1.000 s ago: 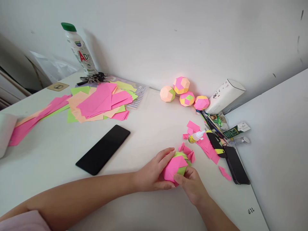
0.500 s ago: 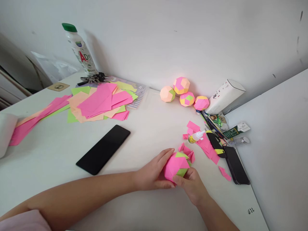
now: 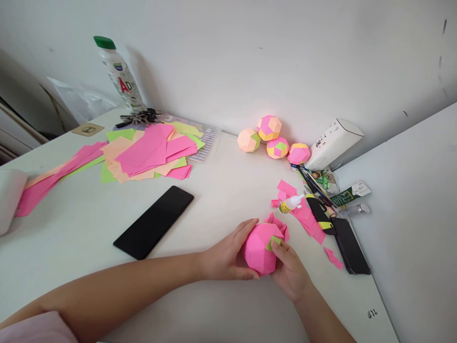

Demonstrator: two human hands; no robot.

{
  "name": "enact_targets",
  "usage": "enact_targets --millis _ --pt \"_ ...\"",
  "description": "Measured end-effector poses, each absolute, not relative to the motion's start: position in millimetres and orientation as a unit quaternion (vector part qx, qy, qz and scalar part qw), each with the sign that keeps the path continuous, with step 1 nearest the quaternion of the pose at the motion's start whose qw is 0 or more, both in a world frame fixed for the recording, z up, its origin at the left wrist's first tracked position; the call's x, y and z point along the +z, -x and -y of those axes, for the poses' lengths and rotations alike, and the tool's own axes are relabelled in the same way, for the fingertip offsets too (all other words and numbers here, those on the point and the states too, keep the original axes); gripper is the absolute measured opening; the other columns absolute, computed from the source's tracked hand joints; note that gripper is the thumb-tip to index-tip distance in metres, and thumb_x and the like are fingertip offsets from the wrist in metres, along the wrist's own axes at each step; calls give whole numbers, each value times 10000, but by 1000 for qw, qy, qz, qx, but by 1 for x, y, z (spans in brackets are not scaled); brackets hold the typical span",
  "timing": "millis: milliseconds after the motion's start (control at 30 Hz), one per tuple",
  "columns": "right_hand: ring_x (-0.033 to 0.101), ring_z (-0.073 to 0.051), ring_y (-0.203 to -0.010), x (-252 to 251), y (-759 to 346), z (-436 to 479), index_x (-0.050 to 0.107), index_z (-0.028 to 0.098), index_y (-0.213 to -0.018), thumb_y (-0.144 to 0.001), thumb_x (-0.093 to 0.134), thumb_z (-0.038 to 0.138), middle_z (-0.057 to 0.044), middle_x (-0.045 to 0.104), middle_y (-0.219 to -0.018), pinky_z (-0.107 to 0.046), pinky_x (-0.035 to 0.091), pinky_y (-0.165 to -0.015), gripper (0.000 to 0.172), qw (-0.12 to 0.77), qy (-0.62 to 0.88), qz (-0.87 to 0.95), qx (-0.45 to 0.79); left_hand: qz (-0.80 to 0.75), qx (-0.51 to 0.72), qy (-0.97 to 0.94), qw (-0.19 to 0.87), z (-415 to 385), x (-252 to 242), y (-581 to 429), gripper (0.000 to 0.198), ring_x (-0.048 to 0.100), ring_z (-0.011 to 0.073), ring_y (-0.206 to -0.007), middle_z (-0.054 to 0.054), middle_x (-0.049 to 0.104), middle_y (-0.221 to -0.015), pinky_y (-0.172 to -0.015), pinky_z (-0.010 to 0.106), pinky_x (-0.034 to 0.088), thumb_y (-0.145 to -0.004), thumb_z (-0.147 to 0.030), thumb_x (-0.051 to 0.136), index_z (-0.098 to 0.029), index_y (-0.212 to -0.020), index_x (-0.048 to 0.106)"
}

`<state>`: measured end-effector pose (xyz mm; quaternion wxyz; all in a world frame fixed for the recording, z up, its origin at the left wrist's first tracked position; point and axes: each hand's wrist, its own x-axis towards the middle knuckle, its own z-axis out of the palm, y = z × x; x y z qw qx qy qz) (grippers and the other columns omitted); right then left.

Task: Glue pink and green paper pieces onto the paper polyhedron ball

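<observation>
Between my two hands is a folded paper ball (image 3: 257, 247), mostly pink with a green patch on its right side. My left hand (image 3: 228, 252) wraps around the ball's left side, thumb low and fingers over the top. From the right, my right hand (image 3: 291, 271) holds it, the thumb pressed on the green patch and the other fingers hidden behind. Just beyond the ball lie folded pink paper pieces (image 3: 283, 229). A small glue bottle (image 3: 291, 204) rests on pink paper strips (image 3: 310, 221) farther to the right.
Several finished paper balls (image 3: 269, 127) sit against the wall. Left of my hands lies a black phone (image 3: 153, 223). Behind it are coloured paper sheets (image 3: 146, 152), keys (image 3: 139, 117) and a white bottle (image 3: 123, 78). A dark phone (image 3: 352, 245) and a white box (image 3: 333, 145) stand right.
The ball has been turned in my hands: more pink faces show and less green. My right thumb has moved up from the ball's lower front onto the green patch.
</observation>
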<state>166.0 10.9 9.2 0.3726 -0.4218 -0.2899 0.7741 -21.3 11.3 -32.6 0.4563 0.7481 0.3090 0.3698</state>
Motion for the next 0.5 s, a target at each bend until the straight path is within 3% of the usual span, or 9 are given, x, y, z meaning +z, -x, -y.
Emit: enact_targets --millis 133,367,500 --pt "567 -199 -800 12 -165 -11 699 223 -957 -782 690 420 -56 648 -865 -314 473 -725 263 368 398 300 785 -306 385 -720 491 -12 -30 21 998 278 345 -1361 202 227 -1466 -1088 525 320 -711 -398 734 -211 -1454 94" --pt "548 -157 -743 8 -169 -11 729 178 -850 -708 784 347 -36 646 -763 -280 446 -700 228 364 411 287 785 -297 389 -720 491 -12 -32 21 989 310 343 -1338 197 261 -1443 -1081 518 330 -711 -392 737 -227 -1454 104" --pt "543 -143 -730 6 -170 -9 737 176 -841 -690 802 320 -29 657 -777 -265 432 -681 218 364 423 299 774 -303 391 -759 423 -12 -35 21 1068 169 373 -1394 201 145 -1489 -1102 537 282 -697 -404 750 -263 -1471 28"
